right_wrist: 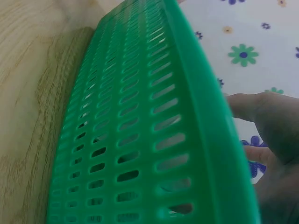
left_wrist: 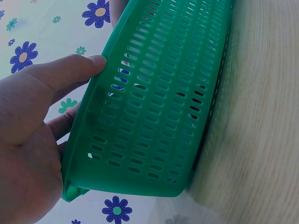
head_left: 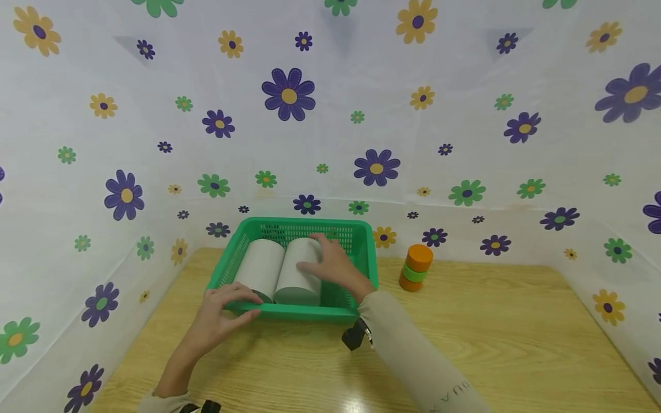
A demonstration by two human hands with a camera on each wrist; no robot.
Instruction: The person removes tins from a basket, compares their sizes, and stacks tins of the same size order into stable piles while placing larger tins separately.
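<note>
Cylinders point(head_left: 260, 265), two and plain white, lie side by side in the left and middle of a green basket point(head_left: 304, 311). The right hand point(head_left: 335, 265) rests on the right one, fingers parted wide and loosely straight; the left hand point(head_left: 219, 315) pinches the basket's near-left rim between thumb and fingers. Right of it, an orange-and-green cylinder point(head_left: 415, 272) stands on the desk point(head_left: 496, 332). Small dark letters mark the right sleeve point(head_left: 418, 355) — too partial to read.

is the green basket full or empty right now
Partly full: in the head view, two white cylinders lie side by side in the basket, and bare green mesh shows to their right.
</note>
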